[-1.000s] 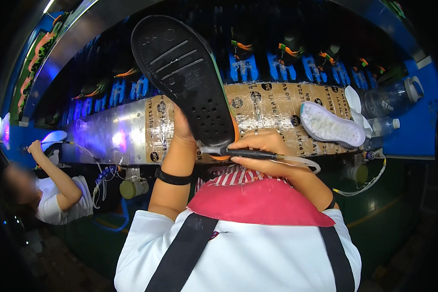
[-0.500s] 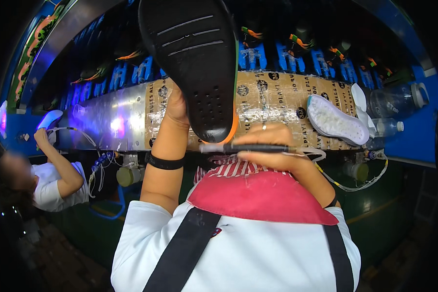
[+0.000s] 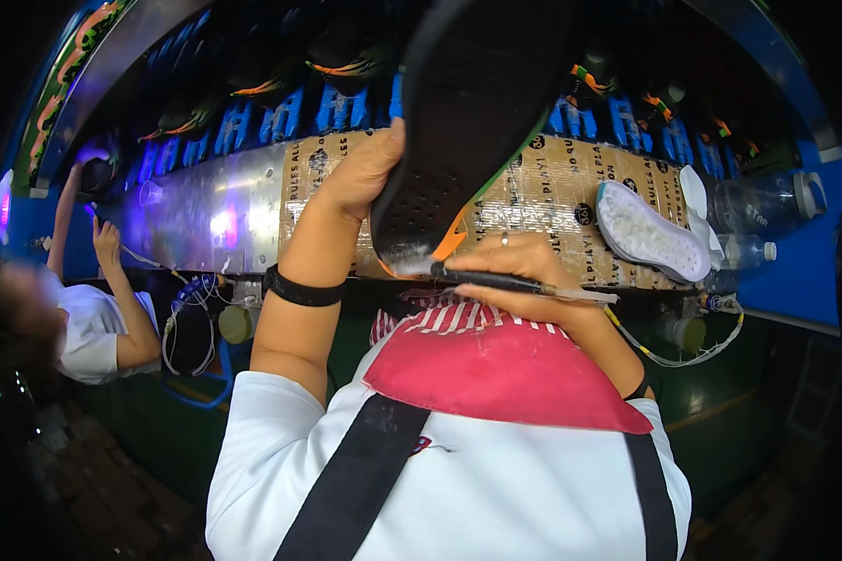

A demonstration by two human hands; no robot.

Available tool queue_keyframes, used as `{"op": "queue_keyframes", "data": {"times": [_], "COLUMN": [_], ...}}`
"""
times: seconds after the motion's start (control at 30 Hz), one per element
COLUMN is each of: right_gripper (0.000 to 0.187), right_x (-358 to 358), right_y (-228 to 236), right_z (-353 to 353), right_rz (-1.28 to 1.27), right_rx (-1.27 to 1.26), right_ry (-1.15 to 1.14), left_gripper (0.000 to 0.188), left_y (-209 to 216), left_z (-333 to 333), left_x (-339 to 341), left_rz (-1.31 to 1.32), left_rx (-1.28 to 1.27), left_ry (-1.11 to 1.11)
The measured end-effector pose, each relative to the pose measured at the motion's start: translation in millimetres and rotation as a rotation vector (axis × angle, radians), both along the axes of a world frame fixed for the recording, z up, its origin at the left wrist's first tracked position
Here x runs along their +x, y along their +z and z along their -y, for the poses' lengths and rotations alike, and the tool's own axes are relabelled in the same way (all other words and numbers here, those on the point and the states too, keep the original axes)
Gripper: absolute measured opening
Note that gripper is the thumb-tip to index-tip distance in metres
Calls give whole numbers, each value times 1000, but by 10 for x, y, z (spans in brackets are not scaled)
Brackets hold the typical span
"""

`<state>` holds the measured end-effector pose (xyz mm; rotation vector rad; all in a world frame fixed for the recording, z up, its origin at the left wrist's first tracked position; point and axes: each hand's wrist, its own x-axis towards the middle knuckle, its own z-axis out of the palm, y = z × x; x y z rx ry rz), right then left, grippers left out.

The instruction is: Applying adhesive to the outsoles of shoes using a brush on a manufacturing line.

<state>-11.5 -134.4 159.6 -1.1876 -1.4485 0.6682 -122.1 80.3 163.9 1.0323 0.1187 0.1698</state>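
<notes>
Head view shows the left hand (image 3: 360, 173) gripping a black shoe sole (image 3: 468, 122), long axis running up and away, heel end near. Right hand (image 3: 519, 271) clasps a thin brush (image 3: 515, 280) lying left-right, tip touching the heel — just below it. Behind, a taped cardboard counter (image 3: 552, 201) holds a white sole (image 3: 650, 234).
</notes>
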Motion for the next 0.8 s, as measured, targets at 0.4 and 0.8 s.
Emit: {"op": "queue_keyframes", "data": {"times": [0.4,0.8], "right_gripper": [26,24], "right_x": [20,11], "right_y": [12,-18], "right_z": [76,91], "right_rz": [118,199], "right_rx": [-45,-86], "right_ry": [144,136], "left_gripper": [56,61], "left_y": [146,249], "left_z": [77,141], "left_x": [150,280], "left_rz": [-246,-460], "left_rx": [523,718], "left_ry": [-218,-447]}}
